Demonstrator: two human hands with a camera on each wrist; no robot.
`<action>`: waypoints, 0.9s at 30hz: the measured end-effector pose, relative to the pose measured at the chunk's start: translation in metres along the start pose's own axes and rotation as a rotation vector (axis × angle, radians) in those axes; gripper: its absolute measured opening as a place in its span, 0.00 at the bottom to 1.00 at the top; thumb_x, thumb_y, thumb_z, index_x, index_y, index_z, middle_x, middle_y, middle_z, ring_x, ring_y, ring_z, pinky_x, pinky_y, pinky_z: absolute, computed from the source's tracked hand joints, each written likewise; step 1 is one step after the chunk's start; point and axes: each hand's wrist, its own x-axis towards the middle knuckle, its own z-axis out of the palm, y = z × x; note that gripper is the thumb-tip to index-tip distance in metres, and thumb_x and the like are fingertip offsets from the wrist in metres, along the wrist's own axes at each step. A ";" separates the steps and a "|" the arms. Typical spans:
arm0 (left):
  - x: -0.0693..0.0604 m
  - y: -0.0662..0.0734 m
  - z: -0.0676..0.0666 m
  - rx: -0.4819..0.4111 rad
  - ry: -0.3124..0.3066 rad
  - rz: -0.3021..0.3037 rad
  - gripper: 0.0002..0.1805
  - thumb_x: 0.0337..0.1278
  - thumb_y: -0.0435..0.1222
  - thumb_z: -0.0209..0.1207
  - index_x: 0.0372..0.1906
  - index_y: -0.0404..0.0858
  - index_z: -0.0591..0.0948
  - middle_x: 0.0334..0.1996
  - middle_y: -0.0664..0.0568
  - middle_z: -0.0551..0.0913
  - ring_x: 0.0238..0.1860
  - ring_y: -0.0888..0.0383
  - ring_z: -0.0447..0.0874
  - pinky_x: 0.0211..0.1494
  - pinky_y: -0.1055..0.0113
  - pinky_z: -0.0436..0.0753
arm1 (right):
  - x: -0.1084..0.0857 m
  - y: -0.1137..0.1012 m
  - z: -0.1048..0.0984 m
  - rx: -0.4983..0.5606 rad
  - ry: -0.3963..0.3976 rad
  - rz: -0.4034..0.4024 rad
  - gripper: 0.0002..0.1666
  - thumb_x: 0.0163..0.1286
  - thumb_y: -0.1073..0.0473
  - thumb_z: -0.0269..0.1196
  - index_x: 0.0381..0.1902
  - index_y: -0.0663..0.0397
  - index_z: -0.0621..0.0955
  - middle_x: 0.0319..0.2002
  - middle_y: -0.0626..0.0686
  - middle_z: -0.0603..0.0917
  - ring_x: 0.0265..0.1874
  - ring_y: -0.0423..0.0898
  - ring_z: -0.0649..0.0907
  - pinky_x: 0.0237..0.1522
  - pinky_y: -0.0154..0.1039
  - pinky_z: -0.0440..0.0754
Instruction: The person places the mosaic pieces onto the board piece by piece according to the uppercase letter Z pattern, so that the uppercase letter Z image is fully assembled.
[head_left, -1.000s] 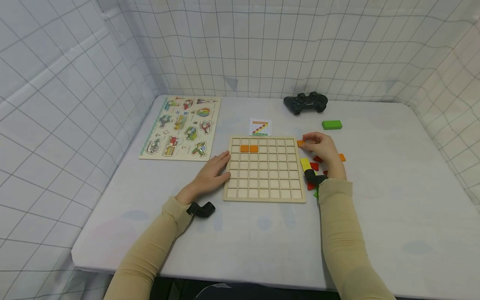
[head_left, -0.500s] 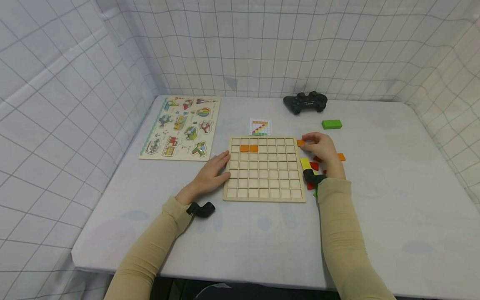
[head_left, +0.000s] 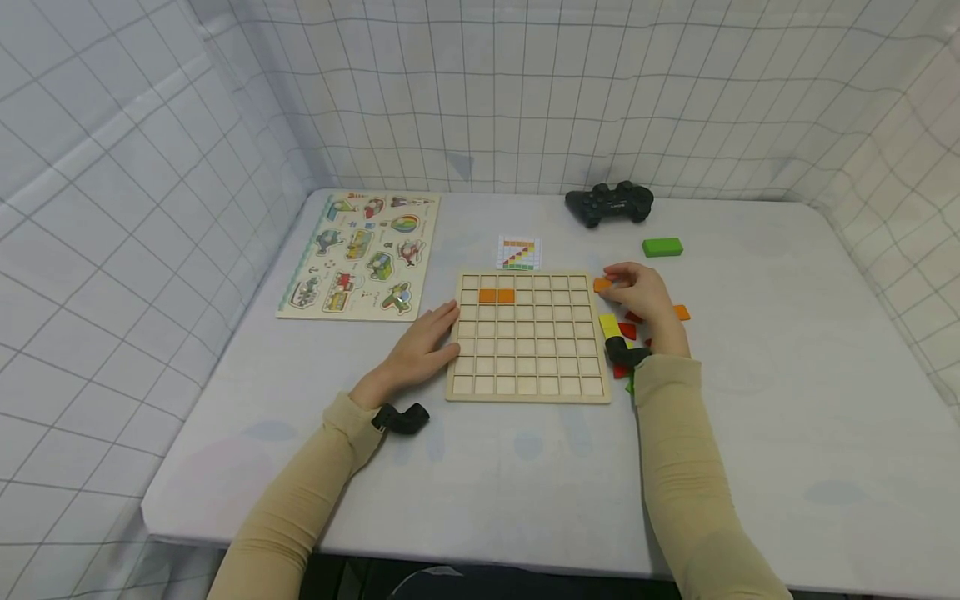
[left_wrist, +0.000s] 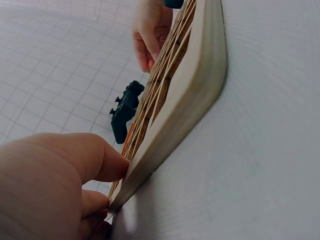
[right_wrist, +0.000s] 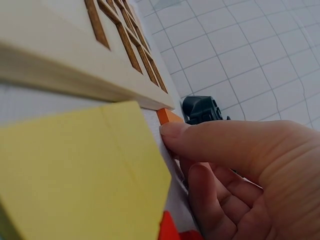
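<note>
A wooden grid board (head_left: 527, 339) lies flat in the middle of the table, with two orange square tiles (head_left: 506, 297) side by side in its second row. My left hand (head_left: 418, 350) rests against the board's left edge, fingers straight and thumb touching the rim. Just off the board's upper right corner, my right hand (head_left: 647, 293) pinches an orange tile (right_wrist: 169, 117) between thumb and fingers. Under and beside my right wrist lie yellow tiles (head_left: 610, 326), red pieces (head_left: 627, 331) and a green piece (head_left: 631, 383), partly hidden by the arm. Another orange tile (head_left: 681, 312) lies right of the hand.
Behind the board lies a small pattern card (head_left: 519, 252). A picture puzzle board (head_left: 358, 257) lies at the left. A black game controller (head_left: 610, 204) and a green block (head_left: 662, 247) are at the back right. White gridded cloth walls (head_left: 495, 100) enclose the table.
</note>
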 end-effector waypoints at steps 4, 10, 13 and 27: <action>0.000 0.000 0.000 0.007 -0.001 0.002 0.34 0.63 0.38 0.50 0.70 0.27 0.57 0.71 0.39 0.53 0.72 0.46 0.48 0.75 0.58 0.45 | 0.000 0.000 0.001 -0.021 -0.002 0.002 0.27 0.60 0.57 0.66 0.58 0.57 0.76 0.47 0.59 0.78 0.39 0.50 0.74 0.33 0.34 0.74; 0.000 -0.001 0.000 0.008 0.004 0.010 0.34 0.63 0.38 0.50 0.69 0.26 0.57 0.71 0.38 0.53 0.72 0.45 0.48 0.74 0.57 0.45 | 0.000 -0.001 0.000 -0.034 -0.003 0.002 0.25 0.60 0.56 0.66 0.55 0.57 0.77 0.42 0.58 0.76 0.36 0.50 0.73 0.31 0.36 0.73; 0.000 0.000 0.000 0.007 0.004 0.008 0.34 0.63 0.38 0.50 0.69 0.26 0.57 0.71 0.38 0.53 0.72 0.45 0.48 0.74 0.57 0.45 | 0.000 -0.001 0.000 -0.036 -0.022 -0.001 0.24 0.61 0.56 0.66 0.54 0.58 0.78 0.43 0.58 0.76 0.38 0.51 0.73 0.34 0.38 0.74; 0.001 -0.001 0.001 0.009 -0.008 -0.009 0.34 0.64 0.39 0.49 0.70 0.27 0.56 0.72 0.39 0.52 0.72 0.47 0.47 0.75 0.59 0.44 | -0.011 -0.026 -0.014 -0.089 -0.054 0.010 0.20 0.65 0.53 0.61 0.51 0.57 0.77 0.48 0.59 0.78 0.45 0.53 0.76 0.44 0.44 0.77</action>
